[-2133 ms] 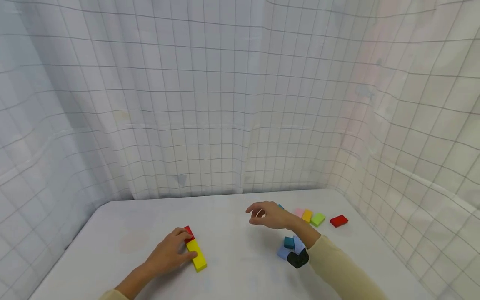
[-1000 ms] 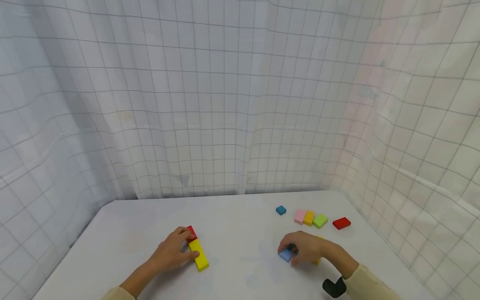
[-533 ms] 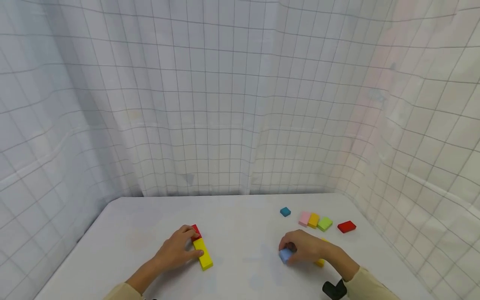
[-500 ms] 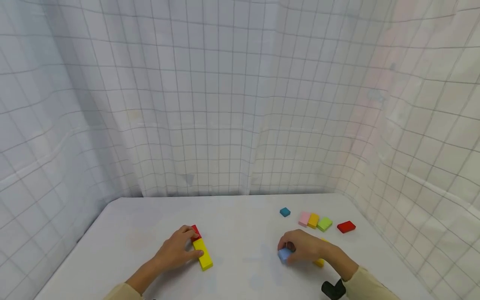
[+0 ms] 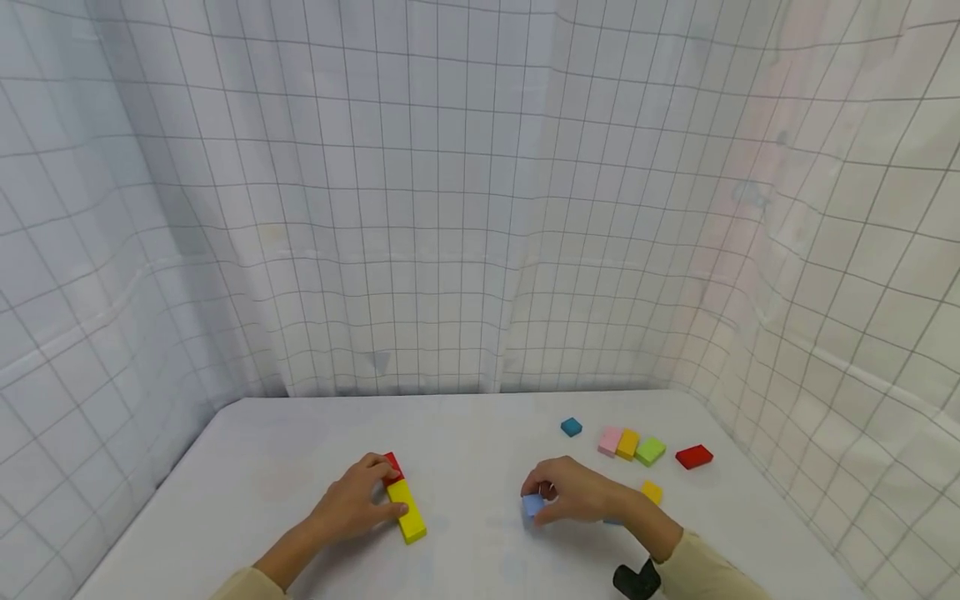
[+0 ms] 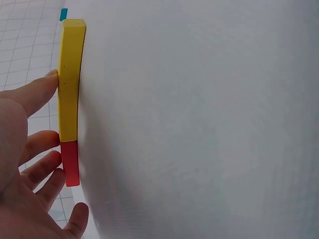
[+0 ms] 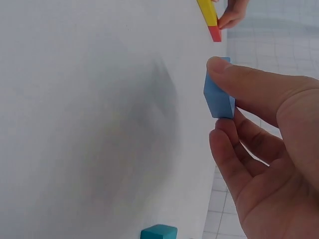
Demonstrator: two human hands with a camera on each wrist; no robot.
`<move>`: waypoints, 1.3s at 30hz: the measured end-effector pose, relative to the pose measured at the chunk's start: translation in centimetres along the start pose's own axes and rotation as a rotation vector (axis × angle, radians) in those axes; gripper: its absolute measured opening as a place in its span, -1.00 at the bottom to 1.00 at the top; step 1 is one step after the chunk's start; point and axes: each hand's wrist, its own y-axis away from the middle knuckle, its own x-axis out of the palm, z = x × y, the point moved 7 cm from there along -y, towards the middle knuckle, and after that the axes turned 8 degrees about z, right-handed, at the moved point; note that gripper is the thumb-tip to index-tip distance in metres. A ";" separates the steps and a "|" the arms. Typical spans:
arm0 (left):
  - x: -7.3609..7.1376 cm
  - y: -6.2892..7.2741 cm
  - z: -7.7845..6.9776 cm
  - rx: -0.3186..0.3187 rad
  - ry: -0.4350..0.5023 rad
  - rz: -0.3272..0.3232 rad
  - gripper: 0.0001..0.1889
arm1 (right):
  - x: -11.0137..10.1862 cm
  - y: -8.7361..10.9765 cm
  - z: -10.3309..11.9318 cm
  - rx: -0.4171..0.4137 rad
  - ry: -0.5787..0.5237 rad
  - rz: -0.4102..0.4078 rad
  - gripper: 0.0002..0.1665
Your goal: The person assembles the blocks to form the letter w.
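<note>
In the head view, my left hand (image 5: 352, 506) rests against a yellow block (image 5: 407, 510) and a smaller red block (image 5: 393, 468) that stand end to end in one line. Its thumb touches the yellow block (image 6: 71, 84); its fingers touch the red block (image 6: 71, 164), all loosely bent. My right hand (image 5: 576, 493) pinches a light blue block (image 7: 219, 94) between thumb and fingertips, to the right of the yellow block and apart from it. Part of the light blue block (image 5: 532, 505) is hidden by the fingers in the head view.
Behind my right hand lie a teal block (image 5: 572, 427), a pink block (image 5: 610, 440), an orange block (image 5: 627, 443), a green block (image 5: 650, 451) and a red slab (image 5: 694, 457). Another yellow piece (image 5: 652, 492) shows behind my right forearm. A white gridded curtain (image 5: 420, 250) surrounds the table.
My right hand came down to the pieces on the right, took hold of the light blue block and has moved left with it. The left hand stays at the yellow and red blocks.
</note>
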 end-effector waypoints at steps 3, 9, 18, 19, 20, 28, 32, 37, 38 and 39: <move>0.0 0.0 -0.1 -0.004 -0.001 0.001 -0.55 | 0.4 -0.6 0.7 -0.022 -0.006 0.004 -0.67; -0.1 0.2 -0.2 -0.008 -0.008 -0.004 -0.54 | 1.8 -2.3 1.7 -0.056 -0.016 0.005 -0.68; -0.2 0.4 -0.2 -0.017 0.004 0.001 -0.54 | 3.9 -4.7 3.1 -0.115 -0.039 0.033 -0.67; -0.2 0.4 -0.3 -0.015 0.003 0.001 -0.54 | 4.1 -4.9 3.3 -0.119 -0.043 0.035 -0.67; -0.2 0.3 -0.3 -0.013 0.003 0.001 -0.54 | 4.2 -5.0 3.4 -0.126 -0.043 0.037 -0.68; -0.2 0.2 -0.3 -0.009 -0.005 -0.003 -0.52 | 5.5 -6.5 4.4 -0.150 -0.034 0.055 -0.68; -0.1 0.2 -0.3 -0.017 -0.008 0.004 -0.51 | 6.2 -7.2 5.1 -0.165 -0.025 0.068 -0.68; -0.1 0.2 -0.4 -0.020 -0.004 0.002 -0.51 | 7.0 -8.1 5.9 -0.184 -0.007 0.073 -0.69; -0.2 0.3 -0.4 -0.018 -0.002 -0.002 -0.51 | 7.1 -8.2 6.0 -0.189 -0.001 0.072 -0.69; -0.2 0.3 -0.4 -0.016 -0.003 -0.006 -0.51 | 7.3 -8.4 6.1 -0.191 -0.001 0.072 -0.69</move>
